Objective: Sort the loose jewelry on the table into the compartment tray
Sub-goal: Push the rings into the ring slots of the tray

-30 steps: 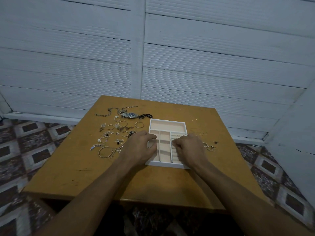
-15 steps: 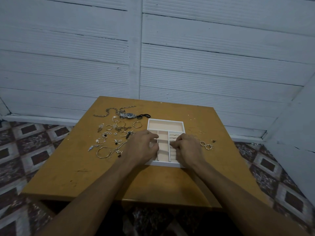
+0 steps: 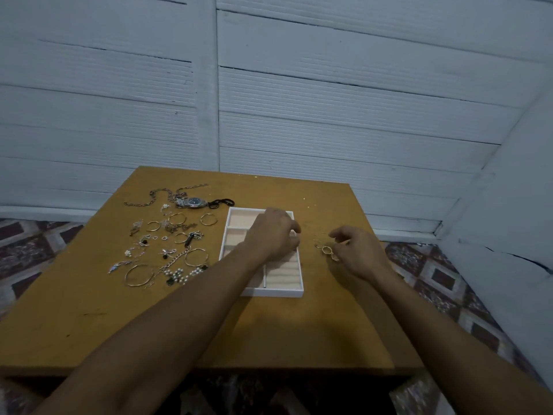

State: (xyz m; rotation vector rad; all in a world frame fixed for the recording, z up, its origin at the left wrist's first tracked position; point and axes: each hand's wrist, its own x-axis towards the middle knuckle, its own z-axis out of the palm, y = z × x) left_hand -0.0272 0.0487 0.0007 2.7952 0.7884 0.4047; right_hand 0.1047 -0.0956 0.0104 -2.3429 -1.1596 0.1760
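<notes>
The right hand (image 3: 357, 251), fingers loosely parted, hovers at the small silver rings (image 3: 327, 251) beside the white compartment tray (image 3: 269, 293), likely to sort them; what the curled left hand (image 3: 273, 233) holds, I cannot tell.

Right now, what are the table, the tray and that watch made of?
Table: looks like wood or board, matte brown, scuffed. Tray: white rim, maybe painted wood or plastic; beige lining looks soft like velvet. Watch: silvery shiny band, probably metal.
</notes>
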